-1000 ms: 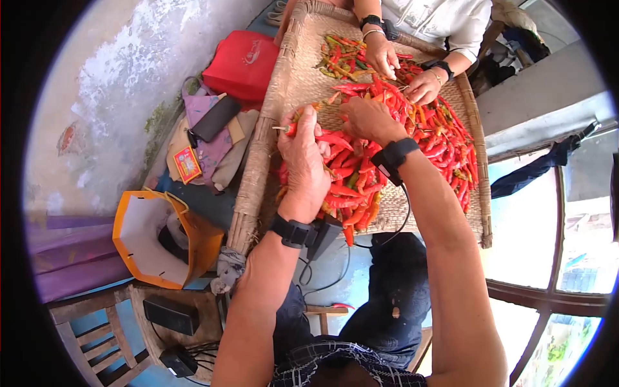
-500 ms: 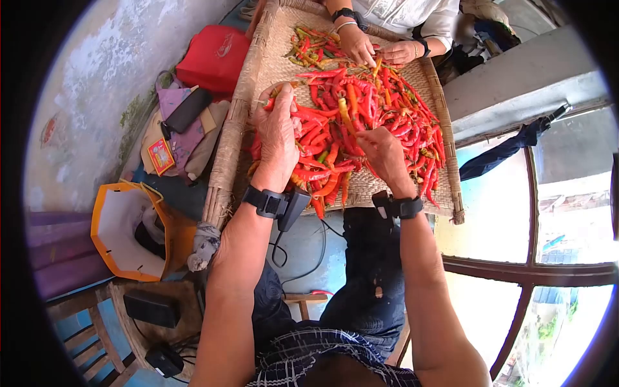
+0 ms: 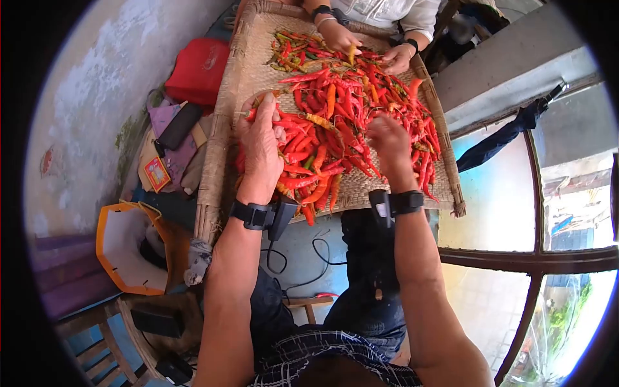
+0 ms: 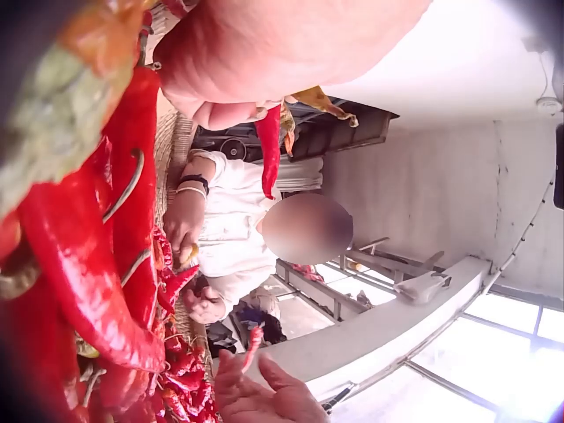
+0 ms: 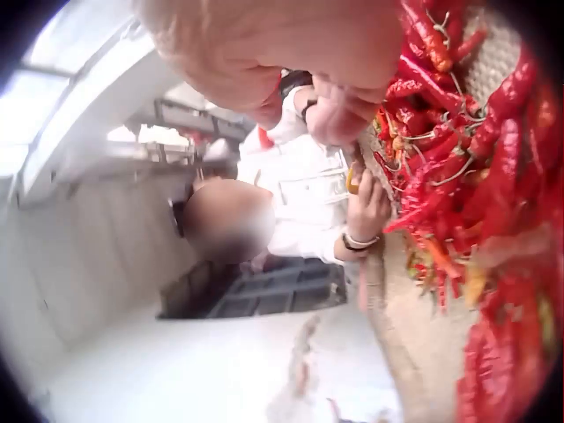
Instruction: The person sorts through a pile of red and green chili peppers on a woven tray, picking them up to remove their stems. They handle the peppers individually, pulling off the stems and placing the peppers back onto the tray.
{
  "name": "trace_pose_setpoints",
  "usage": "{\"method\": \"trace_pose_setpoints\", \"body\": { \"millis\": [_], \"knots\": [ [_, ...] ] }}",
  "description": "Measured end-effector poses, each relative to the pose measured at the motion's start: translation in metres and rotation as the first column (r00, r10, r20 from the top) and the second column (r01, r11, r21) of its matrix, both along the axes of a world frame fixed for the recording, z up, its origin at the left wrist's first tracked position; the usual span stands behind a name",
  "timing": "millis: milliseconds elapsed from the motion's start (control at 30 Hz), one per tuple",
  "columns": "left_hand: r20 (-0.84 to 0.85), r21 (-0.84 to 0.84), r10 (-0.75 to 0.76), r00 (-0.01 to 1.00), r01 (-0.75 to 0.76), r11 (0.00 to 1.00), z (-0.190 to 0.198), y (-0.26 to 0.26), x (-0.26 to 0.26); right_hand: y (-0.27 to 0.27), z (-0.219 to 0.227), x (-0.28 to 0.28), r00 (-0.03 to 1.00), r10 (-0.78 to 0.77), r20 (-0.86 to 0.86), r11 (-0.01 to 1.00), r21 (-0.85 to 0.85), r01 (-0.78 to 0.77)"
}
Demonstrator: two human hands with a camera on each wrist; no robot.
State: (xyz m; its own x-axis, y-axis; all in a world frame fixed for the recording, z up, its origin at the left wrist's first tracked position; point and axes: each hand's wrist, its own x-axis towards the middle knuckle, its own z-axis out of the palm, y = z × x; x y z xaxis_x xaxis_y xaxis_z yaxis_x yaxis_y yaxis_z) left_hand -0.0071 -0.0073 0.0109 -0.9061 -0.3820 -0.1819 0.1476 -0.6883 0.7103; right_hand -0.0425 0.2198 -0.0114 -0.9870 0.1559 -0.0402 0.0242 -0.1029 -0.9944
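Chillies [image 3: 345, 106] lay heaped on the woven tray [image 3: 213, 148]. Left hand [image 3: 261, 151] gripped several; right hand [image 3: 392, 145] blurred, hold unclear. Loosening the crowded left grip risked dropping some.

Right hand beside a spread of peppers, right wrist view.
The right hand [image 5: 273, 53] is filling the upper part; red peppers [image 5: 441, 189] are lying on a woven tray [image 5: 414, 322]. Beyond, a person in a white top [image 5: 308, 194] is facing the tray, one hand [image 5: 368, 211] holding a yellow pepper [image 5: 353, 179].
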Motion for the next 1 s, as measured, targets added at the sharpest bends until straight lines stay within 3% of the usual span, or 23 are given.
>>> {"method": "trace_pose_setpoints", "body": {
  "millis": [33, 67, 100, 133, 200, 233, 267, 333, 367, 467, 500, 567, 667, 700, 733, 800, 833, 933, 1000],
  "knots": [
    [-0.008, -0.021, -0.006, 1.000, 0.006, 1.000, 0.000, 0.001, 0.001, -0.002, -0.007, -0.004, 0.989, 0.145, -0.034, 0.803, 0.587, -0.098],
    [-0.017, -0.045, -0.012, 1.000, 0.011, 0.999, 0.000, 0.001, 0.001, -0.005, -0.016, -0.003, 0.963, 0.250, -0.100, 0.624, 0.778, -0.081],
    [-0.010, -0.075, -0.027, 1.000, 0.026, 0.997, 0.000, 0.001, 0.003, -0.013, -0.024, -0.004, 0.919, 0.313, -0.240, 0.231, 0.958, 0.171],
    [-0.011, -0.085, -0.042, 0.999, 0.041, 0.995, -0.001, 0.002, 0.003, -0.023, -0.015, -0.004, 0.960, 0.278, -0.004, 0.250, 0.966, -0.068],
    [-0.003, -0.081, -0.062, 0.998, 0.062, 0.995, -0.003, 0.006, 0.002, -0.038, -0.019, 0.003, 0.961, 0.274, 0.046, 0.233, 0.966, -0.112],
    [-0.007, -0.091, -0.077, 0.997, 0.076, 0.993, -0.002, 0.008, 0.002, -0.045, -0.023, 0.008, 0.972, 0.229, -0.059, 0.284, 0.959, -0.008],
    [0.005, -0.119, -0.085, 0.996, 0.085, 0.989, 0.000, 0.010, 0.002, -0.046, -0.023, 0.006, 0.974, 0.216, -0.067, 0.296, 0.955, 0.000],
    [0.006, -0.171, -0.100, 0.995, 0.100, 0.980, 0.007, 0.011, 0.001, -0.051, -0.020, -0.003, 0.975, 0.162, 0.150, 0.445, 0.871, -0.207],
    [0.008, -0.178, -0.093, 0.996, 0.093, 0.980, 0.010, 0.014, 0.002, -0.051, -0.017, -0.008, 0.978, 0.157, 0.138, 0.463, 0.865, -0.196],
    [-0.014, -0.213, -0.104, 0.994, 0.099, 0.972, 0.007, 0.017, 0.003, -0.050, -0.011, -0.011, 0.910, 0.349, 0.225, 0.538, 0.747, -0.391],
    [0.005, -0.211, -0.104, 0.995, 0.103, 0.972, 0.010, 0.019, 0.004, -0.053, -0.015, -0.010, 0.912, 0.350, 0.212, 0.553, 0.740, -0.384],
    [0.031, -0.204, -0.111, 0.993, 0.115, 0.972, 0.013, 0.021, 0.004, -0.063, -0.022, -0.005, 0.926, 0.372, -0.063, 0.562, 0.810, -0.170],
    [-0.001, -0.186, -0.119, 0.993, 0.116, 0.976, 0.009, 0.019, 0.003, -0.074, 0.003, 0.006, 0.942, 0.325, -0.088, 0.614, 0.777, -0.139],
    [-0.003, -0.198, -0.117, 0.993, 0.114, 0.974, 0.010, 0.019, 0.004, -0.076, 0.005, 0.008, 0.938, 0.284, -0.200, 0.699, 0.713, -0.060],
    [0.007, -0.183, -0.076, 0.997, 0.076, 0.980, 0.011, 0.019, 0.004, -0.078, 0.010, 0.007, 0.935, 0.288, -0.207, 0.707, 0.705, -0.062],
    [0.016, -0.176, -0.027, 1.000, 0.029, 0.984, 0.014, 0.016, 0.006, -0.078, 0.021, 0.009, 0.885, 0.257, -0.387, 0.794, 0.606, 0.034],
    [0.017, -0.172, -0.030, 0.999, 0.032, 0.985, 0.013, 0.015, 0.006, -0.075, 0.032, 0.012, 0.903, 0.277, -0.328, 0.800, 0.600, -0.027],
    [0.013, -0.179, -0.042, 0.999, 0.044, 0.983, 0.010, 0.010, 0.006, -0.074, 0.039, 0.019, 0.901, 0.218, -0.375, 0.854, 0.521, 0.010],
    [0.056, -0.263, -0.078, 0.995, 0.091, 0.960, 0.008, 0.008, 0.006, -0.071, 0.036, 0.018, 0.921, 0.236, -0.311, 0.863, 0.503, -0.052]
  ]
}}
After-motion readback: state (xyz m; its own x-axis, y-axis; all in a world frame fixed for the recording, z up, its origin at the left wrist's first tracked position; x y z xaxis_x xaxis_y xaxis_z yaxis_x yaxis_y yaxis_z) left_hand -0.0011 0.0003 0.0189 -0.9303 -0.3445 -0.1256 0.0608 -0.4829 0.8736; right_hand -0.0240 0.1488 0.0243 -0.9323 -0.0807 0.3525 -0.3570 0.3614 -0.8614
